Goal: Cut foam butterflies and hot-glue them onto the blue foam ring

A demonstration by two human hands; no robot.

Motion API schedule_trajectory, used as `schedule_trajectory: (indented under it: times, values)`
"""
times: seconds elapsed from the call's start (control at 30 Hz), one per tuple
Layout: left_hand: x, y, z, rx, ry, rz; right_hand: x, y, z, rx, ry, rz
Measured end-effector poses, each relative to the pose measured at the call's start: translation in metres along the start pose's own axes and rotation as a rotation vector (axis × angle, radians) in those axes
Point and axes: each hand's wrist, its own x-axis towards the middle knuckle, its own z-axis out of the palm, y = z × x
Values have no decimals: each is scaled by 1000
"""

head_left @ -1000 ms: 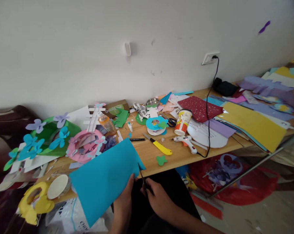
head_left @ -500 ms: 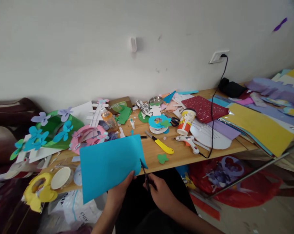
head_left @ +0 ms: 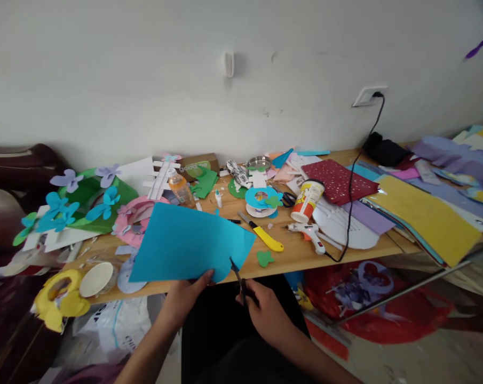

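My left hand (head_left: 189, 298) pinches the lower edge of a blue sheet of paper (head_left: 185, 245), held tilted over the table's front edge. In my right hand (head_left: 263, 306) is a pair of dark scissors (head_left: 237, 273), with fingers wrapped round the handles. The blades meet the sheet near its lower right part, where a curved cut edge shows. Beyond the sheet lies a yellow-handled knife (head_left: 268, 238). A small green paper cut-out (head_left: 264, 258) is on the table to the right of the scissors.
A white glue gun (head_left: 311, 233) lies on the wooden table (head_left: 241, 269), its cord running to a wall socket (head_left: 369, 96). Near it stands a paper cup (head_left: 307, 200). Paper stacks (head_left: 429, 218) fill the right; paper flowers and a bottle (head_left: 180, 188) stand left.
The blue sheet has turned, its right side now reaching farther right and its lower left corner higher. My left hand has shifted slightly left with it. The scissors stay at the cut.
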Motion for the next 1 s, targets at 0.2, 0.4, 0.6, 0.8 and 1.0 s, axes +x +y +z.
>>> schedule_trajectory:
  times: [0.2, 0.4, 0.6, 0.8, 1.0]
  values:
    - [-5, 0, 31, -407, -137, 6, 1, 5, 2, -93, 5, -33]
    - [-4, 18, 22, -99, -135, 91, 0, -3, -4, -80, -23, -12]
    - [-2, 24, 13, 118, -134, 68, -3, -5, -6, -118, -38, -32]
    - [-2, 29, 9, 201, -115, 62, -2, 1, -10, -147, -44, -32]
    - [2, 33, 1, 385, -132, 45, -4, 2, -12, -124, -72, -14]
